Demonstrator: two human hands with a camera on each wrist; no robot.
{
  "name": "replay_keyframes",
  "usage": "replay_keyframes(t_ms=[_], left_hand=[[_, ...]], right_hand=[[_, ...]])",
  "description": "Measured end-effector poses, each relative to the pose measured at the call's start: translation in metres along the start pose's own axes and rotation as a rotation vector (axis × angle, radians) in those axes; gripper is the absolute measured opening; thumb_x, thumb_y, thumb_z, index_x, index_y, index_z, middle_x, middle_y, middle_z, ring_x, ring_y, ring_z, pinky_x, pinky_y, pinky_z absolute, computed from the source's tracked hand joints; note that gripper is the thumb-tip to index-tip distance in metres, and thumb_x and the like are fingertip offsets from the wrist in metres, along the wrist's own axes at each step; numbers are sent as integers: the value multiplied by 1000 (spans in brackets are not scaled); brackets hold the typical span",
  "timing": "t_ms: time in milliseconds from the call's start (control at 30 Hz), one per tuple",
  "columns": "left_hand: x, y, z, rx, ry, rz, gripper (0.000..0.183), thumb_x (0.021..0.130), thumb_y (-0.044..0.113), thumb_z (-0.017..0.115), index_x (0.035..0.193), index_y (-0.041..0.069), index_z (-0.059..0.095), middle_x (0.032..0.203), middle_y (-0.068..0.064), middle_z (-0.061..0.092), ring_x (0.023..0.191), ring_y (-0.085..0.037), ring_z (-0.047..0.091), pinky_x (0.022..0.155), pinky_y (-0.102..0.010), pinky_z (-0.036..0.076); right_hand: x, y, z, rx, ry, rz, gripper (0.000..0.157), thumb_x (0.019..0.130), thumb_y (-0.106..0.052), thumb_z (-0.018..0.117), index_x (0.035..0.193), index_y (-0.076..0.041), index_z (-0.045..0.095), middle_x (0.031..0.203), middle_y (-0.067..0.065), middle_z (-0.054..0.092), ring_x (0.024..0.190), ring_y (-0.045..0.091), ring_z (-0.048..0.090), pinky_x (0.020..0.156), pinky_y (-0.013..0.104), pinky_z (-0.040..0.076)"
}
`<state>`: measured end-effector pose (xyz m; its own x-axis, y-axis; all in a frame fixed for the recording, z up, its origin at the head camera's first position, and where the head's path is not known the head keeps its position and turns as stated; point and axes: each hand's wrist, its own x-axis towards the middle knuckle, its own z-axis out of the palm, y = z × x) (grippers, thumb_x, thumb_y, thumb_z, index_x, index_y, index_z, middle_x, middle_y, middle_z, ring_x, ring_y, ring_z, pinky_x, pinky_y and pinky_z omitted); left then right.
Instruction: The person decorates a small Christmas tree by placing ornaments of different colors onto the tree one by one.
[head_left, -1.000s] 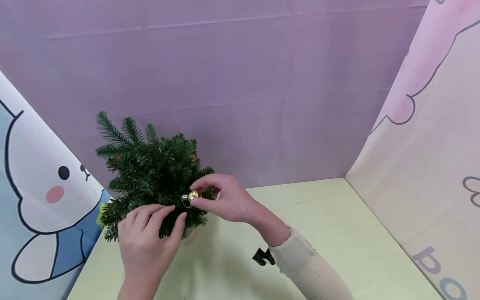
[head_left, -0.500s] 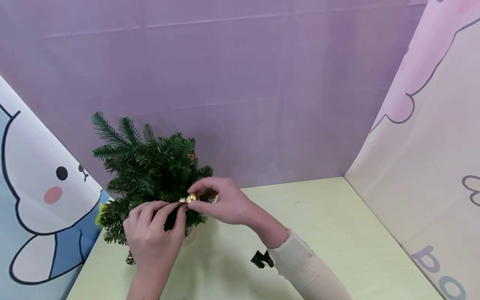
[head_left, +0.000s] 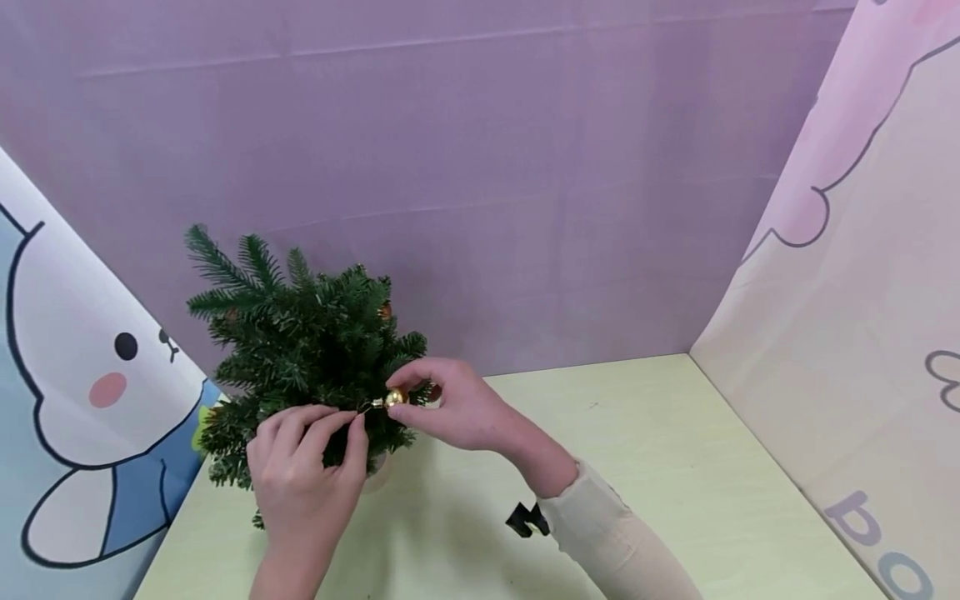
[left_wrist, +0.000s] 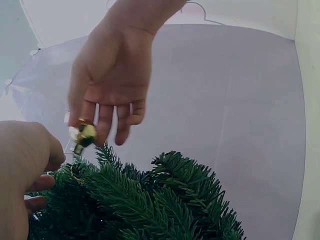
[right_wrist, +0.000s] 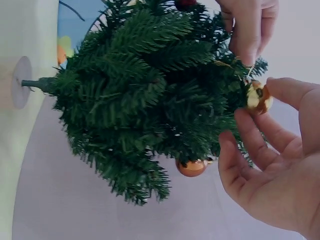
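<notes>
A small gold Christmas ball with a gold cap is held in front of a green artificial Christmas tree. My right hand pinches the ball between thumb and index finger; the other fingers are partly curled in the right wrist view. The thumb and index finger of my left hand pinch the ball's thin gold string loop, left of the cap. In the right wrist view, the ball is close to the tree's branch tips. The left wrist view shows the ball just above the needles.
A copper-coloured ball and a dark red ball hang on the tree. Its round base stands on the pale table. Behind is a purple cloth wall; printed panels flank both sides. A black piece shows beside the right sleeve.
My left thumb and index finger have closed from a spread position onto the string loop. The ball came toward the left fingers, then shifted slightly right, drawing the loop out.
</notes>
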<state>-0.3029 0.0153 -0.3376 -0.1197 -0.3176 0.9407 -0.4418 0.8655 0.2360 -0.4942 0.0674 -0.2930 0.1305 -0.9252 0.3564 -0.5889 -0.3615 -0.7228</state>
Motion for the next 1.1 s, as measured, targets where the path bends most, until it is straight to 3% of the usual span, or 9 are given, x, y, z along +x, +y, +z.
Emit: replay_keyframes(t_ms=[233, 367, 633, 867, 1100], left_hand=[[2, 4, -2, -26, -62, -19, 11, 79, 15, 73, 79, 4, 75, 84, -11, 67, 83, -36, 56, 72, -51, 36], [4, 6, -3, -29, -77, -31, 9, 77, 13, 75, 79, 5, 75, 84, -10, 67, 83, -35, 56, 72, -51, 36], [7, 8, -7, -7, -106, -48, 10, 79, 13, 74, 79, 4, 75, 83, -10, 67, 83, -34, 55, 72, -50, 37], [8, 8, -11, 17, -165, -67, 12, 82, 14, 73, 79, 3, 75, 83, -11, 66, 85, -33, 55, 75, -49, 38], [8, 9, -13, 3, -165, -77, 11, 81, 14, 73, 78, 3, 75, 82, -10, 66, 85, -33, 55, 75, -49, 37]], right_hand=[[-5, 1, 18, -226, 56, -156, 24, 93, -26, 67, 115, -18, 70, 110, -11, 62, 103, 7, 54, 86, 22, 45], [-4, 0, 25, -283, 65, -210, 17, 92, -26, 68, 106, -20, 74, 104, -13, 64, 99, 2, 54, 88, 19, 42], [-3, 2, 28, -264, 50, -235, 12, 90, -25, 70, 100, -21, 76, 100, -16, 64, 96, -1, 53, 85, 16, 42], [1, 5, 32, -269, 118, -257, 9, 91, -26, 70, 93, -21, 78, 94, -15, 66, 91, -2, 53, 81, 14, 42], [2, 6, 35, -202, 152, -277, 8, 91, -20, 70, 94, -19, 76, 92, -10, 67, 90, 7, 56, 80, 19, 44]])
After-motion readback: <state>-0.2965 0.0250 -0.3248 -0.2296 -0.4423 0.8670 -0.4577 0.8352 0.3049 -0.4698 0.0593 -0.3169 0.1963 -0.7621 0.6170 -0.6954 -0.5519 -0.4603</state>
